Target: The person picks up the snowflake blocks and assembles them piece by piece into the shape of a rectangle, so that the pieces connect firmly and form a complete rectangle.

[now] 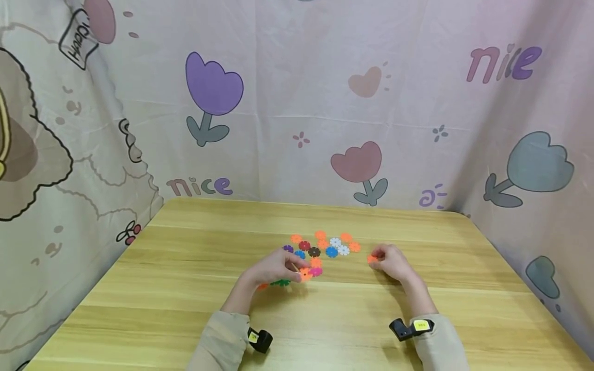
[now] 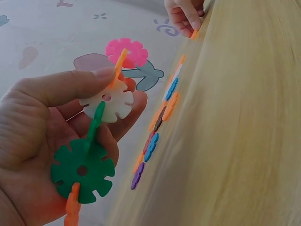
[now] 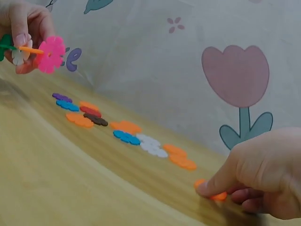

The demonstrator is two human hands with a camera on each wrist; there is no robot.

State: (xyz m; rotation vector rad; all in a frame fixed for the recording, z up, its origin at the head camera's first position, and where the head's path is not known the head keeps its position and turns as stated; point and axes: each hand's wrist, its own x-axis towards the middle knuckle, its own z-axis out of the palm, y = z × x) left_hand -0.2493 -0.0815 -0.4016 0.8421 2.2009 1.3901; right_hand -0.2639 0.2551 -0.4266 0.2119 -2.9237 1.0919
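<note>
My left hand [image 1: 274, 268] holds a chain of slotted plastic flower discs above the table. In the left wrist view, thumb and fingers pinch it near a white disc [image 2: 108, 106] and an orange disc [image 2: 120, 66]. A pink disc [image 2: 126, 52] sits at one end; green discs [image 2: 82, 170] and another orange disc [image 2: 72, 207] run along the palm. To the right, my right hand [image 1: 392, 263] pinches a single orange disc [image 3: 220, 196] low at the tabletop, thumb on its near side. The fingertips behind that disc are partly hidden.
Loose discs lie flat on the wooden table [image 1: 352, 319] between and beyond the hands: orange, white [image 1: 343, 250], blue [image 1: 331, 252], brown [image 1: 314, 252], red [image 1: 304, 246] and purple [image 3: 62, 97]. A printed curtain [image 1: 278, 77] hangs behind the table.
</note>
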